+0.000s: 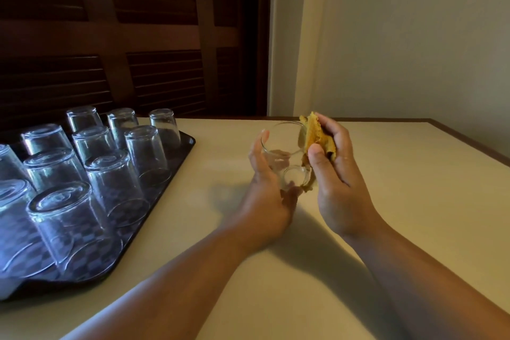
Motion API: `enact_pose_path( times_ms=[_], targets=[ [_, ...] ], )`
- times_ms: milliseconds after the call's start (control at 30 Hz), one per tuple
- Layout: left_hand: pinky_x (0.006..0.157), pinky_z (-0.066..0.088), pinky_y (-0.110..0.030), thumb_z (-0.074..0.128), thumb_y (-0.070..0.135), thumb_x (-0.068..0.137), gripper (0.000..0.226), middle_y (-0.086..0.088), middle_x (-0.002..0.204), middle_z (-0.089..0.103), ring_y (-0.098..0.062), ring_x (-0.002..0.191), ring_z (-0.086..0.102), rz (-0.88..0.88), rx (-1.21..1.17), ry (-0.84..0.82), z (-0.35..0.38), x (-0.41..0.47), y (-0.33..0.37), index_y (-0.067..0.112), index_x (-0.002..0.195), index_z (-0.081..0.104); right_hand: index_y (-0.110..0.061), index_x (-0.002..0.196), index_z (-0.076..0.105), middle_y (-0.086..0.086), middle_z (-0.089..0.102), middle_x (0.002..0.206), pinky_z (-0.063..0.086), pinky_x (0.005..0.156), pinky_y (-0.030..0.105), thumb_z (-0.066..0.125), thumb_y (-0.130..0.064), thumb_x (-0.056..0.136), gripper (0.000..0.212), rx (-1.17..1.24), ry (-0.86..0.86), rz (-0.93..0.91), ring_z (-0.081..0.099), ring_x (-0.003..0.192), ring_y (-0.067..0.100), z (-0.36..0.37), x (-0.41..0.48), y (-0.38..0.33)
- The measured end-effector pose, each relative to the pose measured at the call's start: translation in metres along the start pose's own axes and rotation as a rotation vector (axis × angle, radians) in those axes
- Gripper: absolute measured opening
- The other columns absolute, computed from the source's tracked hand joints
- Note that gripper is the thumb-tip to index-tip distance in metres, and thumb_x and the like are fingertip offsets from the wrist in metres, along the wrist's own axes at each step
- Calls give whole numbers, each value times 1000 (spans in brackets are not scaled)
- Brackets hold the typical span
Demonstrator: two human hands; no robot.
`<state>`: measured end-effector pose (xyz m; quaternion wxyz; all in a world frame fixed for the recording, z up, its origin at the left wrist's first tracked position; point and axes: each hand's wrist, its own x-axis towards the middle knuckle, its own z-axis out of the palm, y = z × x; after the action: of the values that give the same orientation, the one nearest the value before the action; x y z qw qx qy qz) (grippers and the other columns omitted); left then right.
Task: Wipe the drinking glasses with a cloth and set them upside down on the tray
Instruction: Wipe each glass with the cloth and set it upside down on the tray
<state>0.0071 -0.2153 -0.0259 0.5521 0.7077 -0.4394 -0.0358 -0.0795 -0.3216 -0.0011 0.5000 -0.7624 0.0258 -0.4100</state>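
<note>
Right of the tray (184,152), the left hand (265,190) curls round the tilted glass (280,146); the right hand (338,174) pinches the soft cloth (317,134) at its rim; probably light, slick, breakable; best held by the wall.

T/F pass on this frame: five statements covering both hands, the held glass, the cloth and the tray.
1. The left hand grips a clear drinking glass. True.
2. The right hand holds a blue sponge. False: it pinches a folded yellow cloth against the glass.
3. The other clear glasses on the dark checkered tray stand upside down. True.
4. The tray sits to the right of both hands. False: it is to their left.
5. The held glass is full of water. False: it looks empty.
</note>
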Motion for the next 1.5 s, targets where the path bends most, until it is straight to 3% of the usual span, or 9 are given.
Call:
enact_pose_path(
  times_ms=[200, 367, 467, 600, 767, 967, 1200, 1367, 1500],
  targets=[
    [108, 50, -43, 81, 15, 84, 114, 6, 143, 36, -20, 130, 53, -41, -78, -44, -4, -1, -1, 64, 139, -5, -30, 142, 47, 1, 53, 139, 43, 112, 39, 46, -39, 97, 47, 23, -21, 61, 52, 128, 15, -1, -1, 0],
    [97, 45, -13, 72, 10, 92, 109, 3, 142, 46, -6, 130, 49, -50, 3, -46, -1, 1, -1, 49, 147, -15, -29, 145, 44, 2, 51, 139, 44, 109, 32, 45, -38, 98, 48, -31, -17, 29, 51, 127, 14, -2, 0, 0],
    [98, 55, -30, 83, 20, 82, 111, 2, 122, 52, -13, 115, 60, -31, -72, 75, -1, 4, 0, 44, 149, -1, -33, 138, 48, -1, 54, 134, 44, 110, 45, 42, -46, 94, 46, -48, -59, 143, 53, 123, 14, -6, 3, 5],
    [109, 49, -39, 77, 15, 88, 113, 4, 146, 43, -16, 137, 49, -51, -109, -98, -2, -1, -3, 61, 141, -11, -32, 144, 45, 0, 51, 141, 44, 110, 39, 46, -37, 98, 47, 7, -48, 24, 51, 130, 15, -3, -1, -2],
    [93, 46, -7, 75, 9, 89, 111, 2, 134, 49, -8, 124, 54, -34, -21, -32, 2, 2, -2, 40, 151, -12, -41, 133, 50, 2, 55, 132, 46, 100, 33, 46, -40, 96, 37, 26, -19, 80, 55, 123, 20, -6, 4, 6],
    [110, 48, -39, 70, 15, 92, 97, 6, 149, 33, -20, 138, 45, -19, -110, -18, 1, 0, -1, 61, 141, 0, -31, 143, 47, 1, 52, 140, 43, 110, 36, 47, -33, 98, 45, 28, -40, 21, 51, 130, 16, -1, -1, -1],
    [95, 57, -30, 83, 13, 82, 104, -1, 123, 49, -15, 110, 63, -39, -105, 51, -2, 2, 3, 41, 145, 6, -34, 137, 49, 0, 55, 132, 47, 107, 46, 43, -44, 93, 46, -9, -52, 167, 55, 120, 18, -7, 3, 9],
    [111, 47, -40, 70, 6, 91, 105, 5, 147, 38, -16, 138, 46, -79, -112, -100, -2, 0, -3, 65, 137, -3, -32, 145, 43, 1, 49, 143, 41, 110, 34, 47, -34, 98, 48, 19, -53, 20, 49, 132, 15, 0, -1, -2],
    [102, 52, -26, 73, 8, 90, 105, 3, 134, 48, -9, 124, 55, -49, -96, -7, 0, 2, 2, 56, 144, -3, -36, 137, 47, 3, 53, 134, 44, 110, 45, 46, -39, 95, 42, 16, -38, 104, 53, 123, 19, -6, 3, 9]
  ],
)
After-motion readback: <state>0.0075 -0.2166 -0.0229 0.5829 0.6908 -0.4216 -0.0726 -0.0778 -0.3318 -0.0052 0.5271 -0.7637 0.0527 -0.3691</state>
